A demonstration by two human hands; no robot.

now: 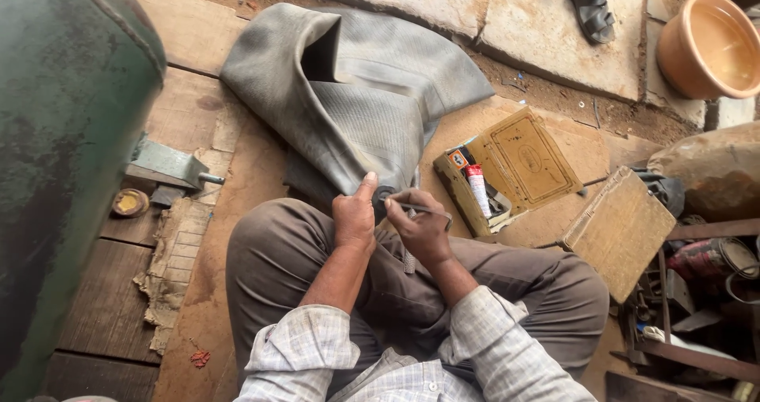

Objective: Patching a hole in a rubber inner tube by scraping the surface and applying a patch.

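A large grey rubber inner tube (356, 93) lies folded on the wooden floor ahead of my crossed legs. Its near edge rests on my knee. My left hand (354, 212) presses that edge down, thumb raised beside a small dark round spot (385, 194) on the rubber. My right hand (421, 226) grips a thin metal tool (419, 207) and holds its tip against that spot.
An open yellowish tin box (507, 172) with a small tube inside lies to the right, beside a second worn box (621, 229). A big green tank (63, 149) stands at left. Metal clutter (697, 291) fills the right; a clay-coloured bowl (708, 46) and sandal (590, 6) lie beyond.
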